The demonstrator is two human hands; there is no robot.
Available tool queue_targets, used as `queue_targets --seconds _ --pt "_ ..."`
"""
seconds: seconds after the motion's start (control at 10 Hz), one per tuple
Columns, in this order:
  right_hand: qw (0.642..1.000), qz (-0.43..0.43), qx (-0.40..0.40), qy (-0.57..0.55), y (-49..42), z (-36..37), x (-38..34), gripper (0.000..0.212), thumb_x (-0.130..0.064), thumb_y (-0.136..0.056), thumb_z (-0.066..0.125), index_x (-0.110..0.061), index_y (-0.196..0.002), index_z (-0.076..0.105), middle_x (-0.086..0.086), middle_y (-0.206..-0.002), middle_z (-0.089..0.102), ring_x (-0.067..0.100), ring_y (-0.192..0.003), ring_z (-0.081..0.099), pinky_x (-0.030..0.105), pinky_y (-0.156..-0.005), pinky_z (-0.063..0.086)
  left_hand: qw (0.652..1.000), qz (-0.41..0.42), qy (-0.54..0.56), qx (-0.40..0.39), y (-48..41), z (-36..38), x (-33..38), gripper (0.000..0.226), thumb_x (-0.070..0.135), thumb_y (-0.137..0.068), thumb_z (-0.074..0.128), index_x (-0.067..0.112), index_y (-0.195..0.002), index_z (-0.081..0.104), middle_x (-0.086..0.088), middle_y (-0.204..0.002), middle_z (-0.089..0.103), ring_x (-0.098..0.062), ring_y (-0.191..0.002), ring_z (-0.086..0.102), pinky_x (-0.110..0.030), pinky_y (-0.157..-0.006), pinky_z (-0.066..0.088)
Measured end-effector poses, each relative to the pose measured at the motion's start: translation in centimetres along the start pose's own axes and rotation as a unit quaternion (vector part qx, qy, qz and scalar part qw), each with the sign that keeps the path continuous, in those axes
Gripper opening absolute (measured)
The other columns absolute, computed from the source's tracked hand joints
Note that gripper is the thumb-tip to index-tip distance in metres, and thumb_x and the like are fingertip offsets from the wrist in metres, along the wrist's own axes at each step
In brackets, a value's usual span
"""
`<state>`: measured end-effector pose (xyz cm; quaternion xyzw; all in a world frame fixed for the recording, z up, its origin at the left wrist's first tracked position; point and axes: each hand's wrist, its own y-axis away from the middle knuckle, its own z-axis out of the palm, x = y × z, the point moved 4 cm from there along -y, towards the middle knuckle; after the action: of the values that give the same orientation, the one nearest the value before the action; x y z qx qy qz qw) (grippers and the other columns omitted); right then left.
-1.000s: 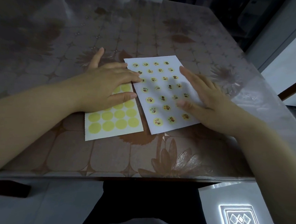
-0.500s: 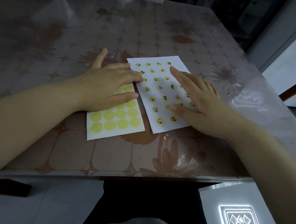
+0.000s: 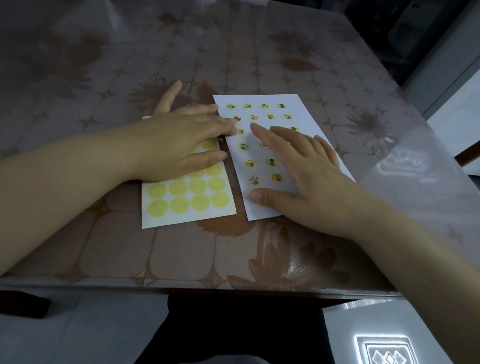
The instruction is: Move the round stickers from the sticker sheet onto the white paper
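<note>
You're laying released fingers (image 3: 267, 134) flat: right hand (image 3: 304, 175) on the white paper (image 3: 277, 112) (many round stickers (image 3: 251, 163) sitting there), left hand (image 3: 176, 143) on the sticker sheet (image 3: 156, 221) beside it, yellow rounds (image 3: 200, 202) seemingly waiting.

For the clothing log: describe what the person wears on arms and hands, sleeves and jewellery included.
The left hand and right hand are bare: no gloves, and no rings on the fingers that show. The left forearm and right forearm are bare too, with no sleeve, watch or bracelet in view up to the picture's edge. The fingernails that show look short and unpainted.
</note>
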<state>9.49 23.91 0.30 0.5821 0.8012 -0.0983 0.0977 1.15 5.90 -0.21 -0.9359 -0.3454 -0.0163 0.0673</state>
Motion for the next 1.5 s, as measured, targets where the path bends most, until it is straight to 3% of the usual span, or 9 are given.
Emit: queue_targets --seconds 0.3,0.4,0.6,0.8,0.9,1.0,1.2,1.3,1.5 --pt "0.999 -0.013 -0.012 0.03 -0.1 0.0 -0.1 0.076 -0.07 -0.078 0.03 -0.053 -0.139 -0.012 -0.005 -0.156 0.005 0.016 -0.144 0.003 0.04 -0.114 -0.007 1.0 0.006 -0.014 -0.021 -0.1 0.1 0.3 0.079 0.065 -0.078 0.004 0.032 -0.146 0.027 0.017 -0.153 0.025 -0.006 -0.145 0.011 -0.047 -0.114 -0.019" --pt "0.999 -0.015 0.0 0.03 0.1 -0.1 0.2 0.073 -0.072 -0.079 0.021 -0.051 -0.141 -0.012 -0.006 -0.156 0.007 0.015 -0.143 0.005 0.04 -0.115 -0.006 1.0 0.006 -0.009 -0.024 -0.2 0.1 0.3 0.08 0.065 -0.077 0.004 0.032 -0.146 0.026 0.017 -0.154 0.024 -0.003 -0.143 0.008 -0.044 -0.113 -0.021" --pt "0.995 0.077 0.017 -0.057 0.8 -1.9 3.0 0.067 -0.062 -0.086 0.031 -0.034 -0.146 0.021 -0.012 -0.152 0.024 0.01 -0.138 0.023 0.035 -0.114 0.015 0.999 0.036 0.019 -0.003 -0.1 0.1 0.5 0.07 0.062 -0.082 0.007 0.038 -0.143 0.031 0.033 -0.14 0.016 0.008 -0.134 0.004 -0.033 -0.11 -0.025" --pt "0.996 0.082 -0.027 -0.015 0.9 -1.3 3.2 0.092 -0.082 -0.065 0.027 -0.035 -0.144 0.025 -0.01 -0.153 0.02 0.013 -0.14 0.019 0.04 -0.115 0.018 0.998 0.047 0.035 0.026 0.2 -0.1 0.5 0.067 0.061 -0.085 0.014 0.034 -0.14 0.04 0.025 -0.144 0.026 0.004 -0.136 0.012 -0.034 -0.112 -0.022" --pt "0.997 0.073 -0.016 0.008 0.9 -1.1 3.1 0.088 -0.083 -0.071 0.029 -0.035 -0.144 0.025 -0.01 -0.153 0.02 0.014 -0.14 0.019 0.038 -0.115 0.015 0.998 0.04 0.023 0.044 0.3 -0.2 0.2 0.066 0.062 -0.086 0.018 0.031 -0.138 0.044 0.014 -0.148 0.036 0.002 -0.136 0.019 -0.027 -0.111 -0.021" --pt "0.997 0.07 -0.005 0.013 0.9 -1.0 3.2 0.083 -0.079 -0.074 0.029 -0.035 -0.144 0.025 -0.008 -0.153 0.02 0.014 -0.14 0.019 0.037 -0.114 0.014 0.997 0.033 0.022 0.071 0.4 -0.7 -0.1 0.069 0.068 -0.085 0.019 0.03 -0.134 0.048 0.01 -0.143 0.045 -0.006 -0.135 0.03 -0.024 -0.112 -0.014" --pt "0.996 0.079 0.024 -0.045 1.0 -1.9 3.5 0.078 -0.073 -0.075 0.031 -0.032 -0.142 0.032 -0.006 -0.153 0.02 0.017 -0.141 0.019 0.042 -0.115 0.016 0.993 0.009 0.068 0.099 0.3 -2.5 -1.6 0.08 0.079 -0.08 0.01 0.028 -0.107 0.066 0.015 -0.109 0.059 -0.008 -0.103 0.048 -0.026 -0.093 0.021" --pt "0.996 0.081 0.004 -0.038 1.1 -1.8 3.6 0.08 -0.069 -0.072 0.03 -0.031 -0.143 0.031 -0.007 -0.152 0.023 0.016 -0.139 0.02 0.039 -0.116 0.014 0.99 0.009 0.104 0.095 0.2 -2.1 -2.3 0.075 0.08 -0.08 0.019 0.028 -0.107 0.065 0.01 -0.115 0.062 -0.01 -0.109 0.055 -0.03 -0.096 0.039" --pt "0.998 0.062 0.004 0.013 0.9 -1.3 3.4 0.087 -0.083 -0.073 0.029 -0.032 -0.143 0.03 -0.006 -0.151 0.026 0.015 -0.139 0.021 0.037 -0.115 0.008 0.989 0.006 0.103 0.107 -0.6 0.0 -3.4 0.063 0.075 -0.082 0.036 0.025 -0.104 0.068 0.003 -0.117 0.062 -0.019 -0.113 0.054 -0.038 -0.099 0.038"
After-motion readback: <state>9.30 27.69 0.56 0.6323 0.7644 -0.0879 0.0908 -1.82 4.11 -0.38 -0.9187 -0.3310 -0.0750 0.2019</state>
